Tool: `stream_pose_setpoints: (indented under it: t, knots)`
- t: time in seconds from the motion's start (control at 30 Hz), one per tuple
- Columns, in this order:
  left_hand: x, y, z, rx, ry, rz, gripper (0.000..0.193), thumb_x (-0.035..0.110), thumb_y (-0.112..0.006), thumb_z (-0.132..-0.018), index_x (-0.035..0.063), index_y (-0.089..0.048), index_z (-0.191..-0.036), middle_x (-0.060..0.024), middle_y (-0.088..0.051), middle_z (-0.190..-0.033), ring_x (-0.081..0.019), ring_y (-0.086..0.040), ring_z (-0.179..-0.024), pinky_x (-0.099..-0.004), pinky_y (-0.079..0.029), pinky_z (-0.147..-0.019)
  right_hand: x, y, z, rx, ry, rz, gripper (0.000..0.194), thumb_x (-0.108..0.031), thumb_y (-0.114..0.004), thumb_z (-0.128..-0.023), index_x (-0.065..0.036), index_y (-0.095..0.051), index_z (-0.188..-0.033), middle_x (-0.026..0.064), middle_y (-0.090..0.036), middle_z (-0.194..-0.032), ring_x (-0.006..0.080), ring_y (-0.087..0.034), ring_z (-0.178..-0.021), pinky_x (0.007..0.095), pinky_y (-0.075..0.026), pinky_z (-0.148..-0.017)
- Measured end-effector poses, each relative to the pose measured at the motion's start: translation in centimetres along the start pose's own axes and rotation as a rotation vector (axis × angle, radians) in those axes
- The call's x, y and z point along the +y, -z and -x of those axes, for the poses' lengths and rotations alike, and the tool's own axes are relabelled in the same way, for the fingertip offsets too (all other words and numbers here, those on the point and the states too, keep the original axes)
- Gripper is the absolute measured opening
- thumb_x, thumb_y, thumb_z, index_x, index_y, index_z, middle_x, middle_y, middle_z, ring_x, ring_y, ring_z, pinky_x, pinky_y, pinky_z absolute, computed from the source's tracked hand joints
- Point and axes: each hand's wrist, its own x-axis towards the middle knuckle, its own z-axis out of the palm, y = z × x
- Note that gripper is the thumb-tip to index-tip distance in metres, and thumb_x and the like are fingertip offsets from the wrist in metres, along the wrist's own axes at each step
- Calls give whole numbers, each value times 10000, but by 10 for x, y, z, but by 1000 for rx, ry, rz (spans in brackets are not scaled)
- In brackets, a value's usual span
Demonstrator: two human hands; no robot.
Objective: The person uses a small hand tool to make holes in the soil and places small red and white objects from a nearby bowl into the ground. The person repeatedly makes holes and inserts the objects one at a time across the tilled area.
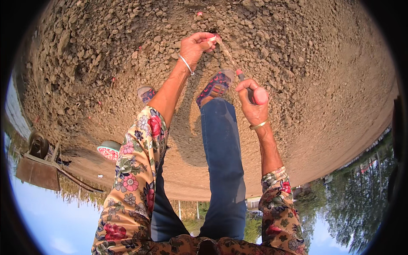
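Observation:
My left hand [197,47] is low over the crumbly soil, its fingertips pinched on a small pinkish-white piece [212,38], perhaps a garlic clove. My right hand [254,103] grips the red-ended handle of a slender hand tool [228,55], whose soil-coated shaft slants to the ground beside my left fingertips. The tool's tip is hidden at the soil. Small pink pieces lie scattered on the dirt, one of them [200,13] beyond my left hand. A bowl [109,143] with a pale green rim, full of pink pieces, stands behind on the left.
Clods and loose soil [153,19] spread all around. My two patterned shoes [218,83] stand on the soil just behind my hands. At the far left is a metal implement [38,172] with a wheel and a long bar. Dry stalks and trees line the far edge.

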Motion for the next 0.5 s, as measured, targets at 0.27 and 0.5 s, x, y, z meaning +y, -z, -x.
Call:
stream_pose_setpoints:
  t: [0.27, 0.5]
  knots:
    - [-29, -2, -16, 178, 52, -290, 147, 30, -649, -832, 1, -654, -976, -58, -678, -837, -129, -650, -709, -242, -513, -628, -1, 3, 0, -31, -17, -32, 92, 23, -544, -785, -47, -604, -784, -30, -534, -648, 46, -465, -597, 221, -413, -548]
    - [-60, -21, -26, 328, -56, -538, 136, 47, -683, -772, -5, -667, -896, -50, -669, -748, -132, -643, -643, -267, -509, -582, -2, 3, 2, -46, -44, -87, 76, 13, -543, -802, -41, -594, -786, -39, -522, -656, 44, -464, -610, 211, -415, -556]
